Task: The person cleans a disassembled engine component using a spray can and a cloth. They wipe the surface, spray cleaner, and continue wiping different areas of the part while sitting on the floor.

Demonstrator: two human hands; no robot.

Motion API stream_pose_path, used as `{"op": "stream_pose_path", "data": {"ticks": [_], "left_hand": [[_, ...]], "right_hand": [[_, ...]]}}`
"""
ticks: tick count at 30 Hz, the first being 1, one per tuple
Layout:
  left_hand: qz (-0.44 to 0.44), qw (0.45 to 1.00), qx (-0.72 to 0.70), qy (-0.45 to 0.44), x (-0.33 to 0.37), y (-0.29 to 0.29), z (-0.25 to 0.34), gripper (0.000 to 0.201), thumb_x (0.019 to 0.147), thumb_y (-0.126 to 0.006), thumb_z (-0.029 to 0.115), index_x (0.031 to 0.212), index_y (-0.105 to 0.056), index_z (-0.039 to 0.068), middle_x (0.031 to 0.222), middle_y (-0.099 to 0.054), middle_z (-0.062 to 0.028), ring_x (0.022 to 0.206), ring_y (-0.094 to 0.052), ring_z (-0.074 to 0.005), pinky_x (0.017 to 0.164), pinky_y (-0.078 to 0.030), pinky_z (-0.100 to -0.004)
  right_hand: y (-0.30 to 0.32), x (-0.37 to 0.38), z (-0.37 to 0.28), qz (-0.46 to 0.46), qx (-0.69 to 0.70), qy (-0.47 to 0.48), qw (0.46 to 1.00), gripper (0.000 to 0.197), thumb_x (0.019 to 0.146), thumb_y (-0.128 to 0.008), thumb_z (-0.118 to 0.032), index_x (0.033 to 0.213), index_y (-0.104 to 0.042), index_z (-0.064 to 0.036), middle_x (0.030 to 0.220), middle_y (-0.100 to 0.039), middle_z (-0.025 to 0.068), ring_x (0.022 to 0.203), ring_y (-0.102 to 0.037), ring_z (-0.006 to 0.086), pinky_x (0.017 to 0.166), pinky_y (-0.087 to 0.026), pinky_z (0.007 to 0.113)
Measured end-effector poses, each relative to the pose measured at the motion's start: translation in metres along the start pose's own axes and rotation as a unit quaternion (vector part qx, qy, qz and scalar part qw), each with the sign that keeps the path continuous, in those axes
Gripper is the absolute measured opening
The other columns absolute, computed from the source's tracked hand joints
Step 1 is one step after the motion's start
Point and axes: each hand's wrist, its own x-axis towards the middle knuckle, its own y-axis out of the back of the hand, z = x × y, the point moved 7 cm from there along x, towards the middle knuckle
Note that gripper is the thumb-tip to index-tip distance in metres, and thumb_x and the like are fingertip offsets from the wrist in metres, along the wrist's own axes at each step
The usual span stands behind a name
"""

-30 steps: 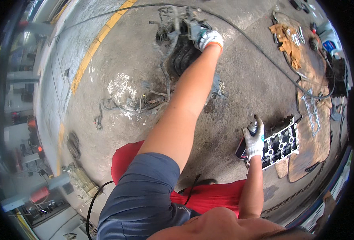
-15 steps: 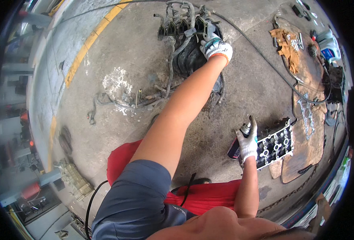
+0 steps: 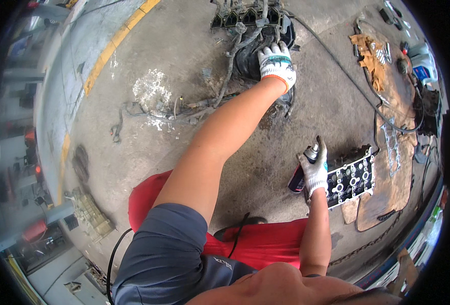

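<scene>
At the far left, a yellow line curves over the floor, and a pale ribbed part lies below it. Next comes a wiring bundle, then the black manifold on the concrete near the top. The left hand, gloved, is placed palm down against the manifold; whether its fingers grip, I cannot tell. Farther right, the right hand (also gloved) grasps a dark spray can, tilted, just beside the cylinder head. Brown cardboard lies rightmost.
</scene>
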Motion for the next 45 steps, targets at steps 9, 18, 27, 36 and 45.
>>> {"op": "stream_pose_path", "data": {"ticks": [9, 18, 27, 36, 45], "left_hand": [[-0.032, 0.993, 0.028, -0.107, -0.003, -0.003, 0.013, 0.084, 0.096, -0.070, 0.044, 0.159, -0.041, -0.002, 0.165, -0.040, -0.0237, 0.148, -0.042, -0.0430, 0.121, -0.037, -0.0570], [-0.187, 0.952, 0.085, -0.227, 0.004, -0.001, 0.040, 0.071, 0.104, -0.059, 0.042, 0.159, -0.045, -0.001, 0.174, -0.029, -0.0230, 0.143, -0.052, -0.0435, 0.117, -0.046, -0.0486], [-0.132, 0.887, 0.129, -0.424, 0.006, 0.017, 0.061, 0.055, 0.105, -0.057, 0.047, 0.139, -0.065, 0.005, 0.141, -0.062, -0.0204, 0.127, -0.061, -0.0385, 0.110, -0.048, -0.0485], [0.127, 0.871, -0.474, 0.005, 0.048, 0.083, -0.168, 0.048, 0.110, -0.063, 0.035, 0.141, -0.062, -0.001, 0.136, -0.069, -0.0177, 0.116, -0.069, -0.0227, 0.103, -0.058, -0.0363], [-0.101, 0.978, 0.111, -0.143, 0.168, -0.060, -0.184, 0.039, 0.102, -0.052, 0.013, 0.140, -0.065, 0.014, 0.150, -0.059, -0.0187, 0.123, -0.068, -0.0385, 0.104, -0.053, -0.0509]], "right_hand": [[0.011, 0.004, 0.003, 0.052, -0.044, 0.023, 0.997, 0.091, 0.087, -0.082, -0.004, 0.165, -0.037, -0.0125, 0.143, -0.058, 0.0139, 0.123, -0.061, 0.0246, 0.108, -0.050, 0.036], [0.041, 0.001, 0.011, 0.098, 0.017, -0.002, 0.995, 0.089, 0.089, -0.078, 0.000, 0.165, -0.035, -0.0115, 0.154, -0.051, 0.0142, 0.133, -0.054, 0.0272, 0.117, -0.043, 0.038], [0.085, -0.025, -0.069, 0.158, 0.005, 0.063, 0.985, 0.086, 0.091, -0.076, -0.001, 0.167, -0.035, -0.0092, 0.154, -0.049, 0.0146, 0.139, -0.049, 0.0275, 0.123, -0.036, 0.040], [0.098, -0.076, -0.040, 0.209, 0.034, -0.021, 0.977, 0.091, 0.092, -0.079, -0.010, 0.169, -0.030, -0.0077, 0.170, -0.039, 0.0120, 0.148, -0.046, 0.0268, 0.126, -0.034, 0.042], [0.085, -0.078, -0.045, 0.200, -0.011, -0.042, 0.979, 0.088, 0.093, -0.077, -0.007, 0.168, -0.031, -0.0095, 0.160, -0.049, 0.0131, 0.141, -0.051, 0.0252, 0.122, -0.038, 0.041]]}}
